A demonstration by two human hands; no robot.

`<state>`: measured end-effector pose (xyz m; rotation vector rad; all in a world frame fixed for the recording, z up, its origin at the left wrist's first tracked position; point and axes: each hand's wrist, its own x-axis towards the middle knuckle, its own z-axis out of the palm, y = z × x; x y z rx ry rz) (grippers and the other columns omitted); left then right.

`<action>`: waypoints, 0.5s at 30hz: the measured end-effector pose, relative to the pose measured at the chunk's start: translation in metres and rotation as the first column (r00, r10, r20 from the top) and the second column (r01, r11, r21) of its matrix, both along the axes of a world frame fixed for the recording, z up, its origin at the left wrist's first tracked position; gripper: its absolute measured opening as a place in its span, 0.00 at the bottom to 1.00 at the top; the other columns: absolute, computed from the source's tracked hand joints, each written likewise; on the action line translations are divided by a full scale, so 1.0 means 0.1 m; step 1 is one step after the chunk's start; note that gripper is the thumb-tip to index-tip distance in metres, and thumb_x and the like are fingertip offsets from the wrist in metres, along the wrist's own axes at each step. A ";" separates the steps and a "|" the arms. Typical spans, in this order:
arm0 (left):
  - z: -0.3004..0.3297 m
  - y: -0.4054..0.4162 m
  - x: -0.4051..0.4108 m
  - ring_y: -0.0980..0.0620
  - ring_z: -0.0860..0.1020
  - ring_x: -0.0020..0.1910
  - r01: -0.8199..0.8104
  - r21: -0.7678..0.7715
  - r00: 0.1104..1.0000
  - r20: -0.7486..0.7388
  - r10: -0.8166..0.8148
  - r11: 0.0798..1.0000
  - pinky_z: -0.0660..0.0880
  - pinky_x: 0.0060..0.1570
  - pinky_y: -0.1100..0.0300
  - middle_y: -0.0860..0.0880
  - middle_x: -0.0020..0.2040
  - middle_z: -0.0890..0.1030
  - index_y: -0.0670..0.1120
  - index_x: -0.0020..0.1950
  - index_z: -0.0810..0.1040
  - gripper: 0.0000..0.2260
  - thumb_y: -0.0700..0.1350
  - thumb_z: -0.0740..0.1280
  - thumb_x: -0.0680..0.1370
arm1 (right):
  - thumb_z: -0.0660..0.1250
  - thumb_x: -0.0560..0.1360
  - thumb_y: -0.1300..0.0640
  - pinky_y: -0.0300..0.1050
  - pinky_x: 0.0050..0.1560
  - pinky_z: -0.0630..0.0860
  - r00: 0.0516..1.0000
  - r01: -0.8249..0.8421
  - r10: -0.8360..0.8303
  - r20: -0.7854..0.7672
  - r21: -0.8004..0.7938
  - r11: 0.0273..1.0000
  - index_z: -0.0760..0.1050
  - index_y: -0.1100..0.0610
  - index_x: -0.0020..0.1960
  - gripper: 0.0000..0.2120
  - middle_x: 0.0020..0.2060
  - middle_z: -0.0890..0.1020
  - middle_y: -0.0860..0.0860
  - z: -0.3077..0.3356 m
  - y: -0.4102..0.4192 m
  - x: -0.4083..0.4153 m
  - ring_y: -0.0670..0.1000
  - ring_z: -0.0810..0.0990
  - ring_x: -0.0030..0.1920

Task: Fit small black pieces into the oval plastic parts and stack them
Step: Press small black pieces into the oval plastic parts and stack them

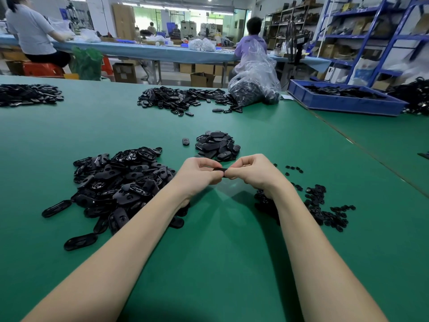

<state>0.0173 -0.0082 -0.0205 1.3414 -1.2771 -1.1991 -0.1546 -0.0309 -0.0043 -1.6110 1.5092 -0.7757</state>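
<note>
Hiding most of the black oval plastic part [220, 170], the curled fingers of the left hand [197, 174] and right hand [249, 171] pinch it from either end above the green table mat [220, 240]. Only a thin dark edge shows between them, its long axis running left to right; whether a small piece is fitted cannot be told. A heap of black oval shells [120, 182] lies left, small black pieces [325, 205] right, a fitted pile [217, 145] beyond.
</note>
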 end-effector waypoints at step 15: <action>-0.03 -0.03 0.06 0.61 0.79 0.36 0.079 -0.385 0.813 0.558 0.164 0.919 0.70 0.39 0.75 0.59 0.43 0.82 0.52 0.47 0.82 0.06 0.42 0.73 0.74 | 0.74 0.74 0.51 0.36 0.28 0.66 0.985 0.043 -0.050 0.162 0.046 0.998 0.82 0.50 0.50 0.06 0.38 0.88 0.44 0.02 0.03 -0.08 0.42 0.77 0.27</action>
